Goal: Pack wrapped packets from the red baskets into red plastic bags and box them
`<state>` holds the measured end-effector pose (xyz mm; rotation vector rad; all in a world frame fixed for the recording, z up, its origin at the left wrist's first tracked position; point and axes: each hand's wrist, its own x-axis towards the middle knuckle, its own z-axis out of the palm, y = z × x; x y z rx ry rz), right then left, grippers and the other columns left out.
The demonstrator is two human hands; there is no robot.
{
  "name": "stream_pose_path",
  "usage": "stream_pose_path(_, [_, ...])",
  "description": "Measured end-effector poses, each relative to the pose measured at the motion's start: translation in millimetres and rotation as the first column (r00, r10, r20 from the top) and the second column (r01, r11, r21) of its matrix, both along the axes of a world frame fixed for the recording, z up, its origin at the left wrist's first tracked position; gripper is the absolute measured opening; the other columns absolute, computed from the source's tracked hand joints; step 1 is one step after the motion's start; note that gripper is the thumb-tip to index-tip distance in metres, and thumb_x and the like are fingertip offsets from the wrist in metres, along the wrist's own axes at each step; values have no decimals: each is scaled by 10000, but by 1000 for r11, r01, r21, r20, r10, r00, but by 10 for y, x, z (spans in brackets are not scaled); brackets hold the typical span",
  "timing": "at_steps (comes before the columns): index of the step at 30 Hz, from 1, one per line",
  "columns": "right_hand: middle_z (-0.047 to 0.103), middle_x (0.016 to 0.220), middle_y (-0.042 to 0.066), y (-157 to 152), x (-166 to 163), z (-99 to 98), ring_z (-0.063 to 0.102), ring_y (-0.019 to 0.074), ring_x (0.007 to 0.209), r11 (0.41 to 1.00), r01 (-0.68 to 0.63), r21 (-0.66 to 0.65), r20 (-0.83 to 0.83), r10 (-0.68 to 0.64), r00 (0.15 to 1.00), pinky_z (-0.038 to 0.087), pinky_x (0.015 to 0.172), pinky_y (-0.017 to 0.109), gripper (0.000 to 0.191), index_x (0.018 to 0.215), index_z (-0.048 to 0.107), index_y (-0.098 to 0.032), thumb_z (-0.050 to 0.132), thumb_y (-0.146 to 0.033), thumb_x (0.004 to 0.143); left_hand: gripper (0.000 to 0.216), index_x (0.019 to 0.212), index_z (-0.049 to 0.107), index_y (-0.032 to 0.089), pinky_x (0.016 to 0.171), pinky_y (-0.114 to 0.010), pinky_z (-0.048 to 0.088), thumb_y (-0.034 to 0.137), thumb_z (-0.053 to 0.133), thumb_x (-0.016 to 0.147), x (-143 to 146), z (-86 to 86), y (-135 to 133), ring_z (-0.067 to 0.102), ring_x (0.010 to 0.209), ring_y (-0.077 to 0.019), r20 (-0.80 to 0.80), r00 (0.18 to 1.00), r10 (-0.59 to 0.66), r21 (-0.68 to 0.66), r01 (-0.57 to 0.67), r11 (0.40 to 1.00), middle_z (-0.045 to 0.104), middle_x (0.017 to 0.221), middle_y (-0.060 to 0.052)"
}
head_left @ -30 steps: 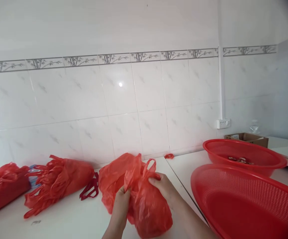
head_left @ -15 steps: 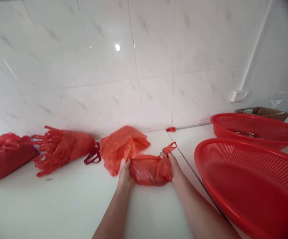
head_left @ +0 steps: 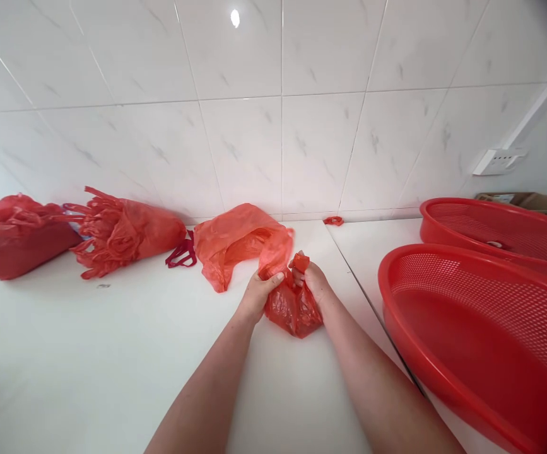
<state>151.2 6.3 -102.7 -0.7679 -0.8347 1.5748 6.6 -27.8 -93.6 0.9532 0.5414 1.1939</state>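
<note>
A small red plastic bag sits bunched on the white counter, pinched between both hands. My left hand grips its left upper side, thumb on top. My right hand closes on the bag's twisted handle at the top right. Just behind the hands lies a loose orange-red plastic bag, flattened and open toward the front.
Two bundles of red bags lie at the back left, one with handles fanned out, another at the far left. A large red perforated basket stands right, a second basket behind it. A wall socket sits above.
The held bag went from raised and puffed to pressed down and gathered into a tighter ball. My hands moved closer together. The camera tilted down.
</note>
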Motion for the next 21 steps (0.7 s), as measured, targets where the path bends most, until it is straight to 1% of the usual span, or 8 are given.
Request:
stream_pose_path(2, [272,377,-108,-45,6,-15,252,62,332,1000,-4,4,-16,4,1000,356,403,234,273,584,485,-215,688,-376,669,294,913,646,145,766,-327,490,287,757,682,-18,-26,13,652,781,-204,-18,995,93,-72,-94,993,694,832,-57])
stream_pose_path(4, [296,400,-102,-91,46,-22,313,71,362,1000,12,12,-54,-11,998,414,471,245,296,568,435,-223,682,-356,663,242,854,641,156,753,-305,489,291,750,685,-67,-70,51,642,744,-172,53,971,235,-152,-225,962,678,790,-25])
stream_pose_path(6, [383,456,-86,-132,97,-15,411,91,426,999,51,18,-120,-48,992,454,546,263,301,590,414,-231,669,-366,674,230,857,647,158,748,-276,486,304,733,700,-133,-109,93,633,745,-145,130,932,338,-195,-310,931,668,812,-15])
stream_pose_path(9, [423,501,-81,-183,147,32,478,110,497,994,94,51,-274,-76,959,480,630,289,266,628,430,-242,663,-338,712,234,862,650,140,733,-271,490,324,700,726,-193,-120,122,632,763,-148,213,917,337,-227,-289,930,664,846,-39])
stream_pose_path(12, [259,430,-103,-233,146,125,353,90,407,992,46,121,-330,-4,944,474,624,282,264,616,453,-240,637,-349,772,174,770,607,153,711,-279,498,309,680,746,-166,-87,87,627,719,-145,282,917,283,-253,-213,944,637,751,-16])
stream_pose_path(15, [196,408,-102,-283,115,225,231,76,363,984,-60,165,-225,96,970,426,520,261,351,613,509,-231,531,-508,827,213,686,532,172,659,-261,497,314,674,756,-106,-59,30,580,584,-109,305,924,230,-266,-150,952,550,602,40])
stream_pose_path(18, [215,374,-100,-320,63,275,224,70,338,960,-179,214,-35,191,981,381,457,256,428,665,598,-205,470,-581,825,270,637,484,174,618,-253,493,325,677,750,-83,-59,12,553,526,-102,298,929,221,-295,-131,946,498,537,51])
stream_pose_path(21, [321,385,-111,-352,-13,273,247,58,328,957,-194,217,165,160,973,359,433,240,353,966,647,-175,575,-475,794,260,661,507,165,602,-253,492,338,684,741,-94,-76,22,573,537,-111,284,932,226,-307,-135,942,542,565,32])
